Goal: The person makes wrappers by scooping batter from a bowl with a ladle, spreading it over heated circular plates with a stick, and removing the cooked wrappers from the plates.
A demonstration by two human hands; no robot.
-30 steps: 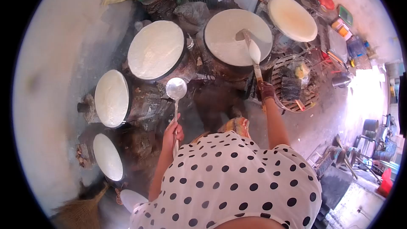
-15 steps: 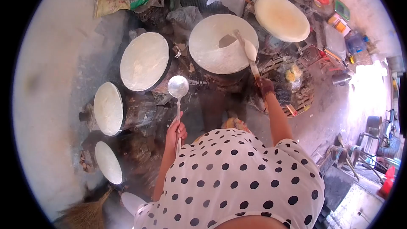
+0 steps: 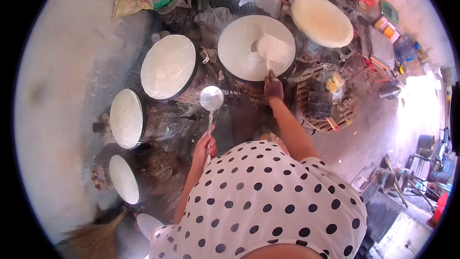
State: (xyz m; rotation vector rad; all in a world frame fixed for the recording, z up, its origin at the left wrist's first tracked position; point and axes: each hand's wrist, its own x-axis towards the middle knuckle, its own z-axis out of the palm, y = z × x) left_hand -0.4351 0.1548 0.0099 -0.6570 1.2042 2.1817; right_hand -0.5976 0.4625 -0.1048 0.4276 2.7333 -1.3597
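Note:
My left hand (image 3: pixel 205 147) is wrapped round the handle of a metal ladle (image 3: pixel 212 98), whose bowl points away from me. My right hand (image 3: pixel 273 90), in a dark glove, grips the short handle of a flat batter spreader (image 3: pixel 274 49). Its broad pale blade lies over the right part of the middle round griddle (image 3: pixel 235 50). White batter coats that griddle, with a small bare dark patch beside the blade's left edge. The glove hides part of the spreader's handle.
Batter-covered griddles (image 3: pixel 168 67), (image 3: pixel 126 119) and a smaller white round (image 3: pixel 123 179) line the left. A golden flatbread (image 3: pixel 322 20) lies at the back right. A slatted round basket (image 3: pixel 306 84) stands right; a straw broom (image 3: pixel 91 237) lies lower left.
My right hand has moved left, and the spreader has turned from edge-on at the griddle's right side to broad face showing over the batter. The ladle stays in my left hand.

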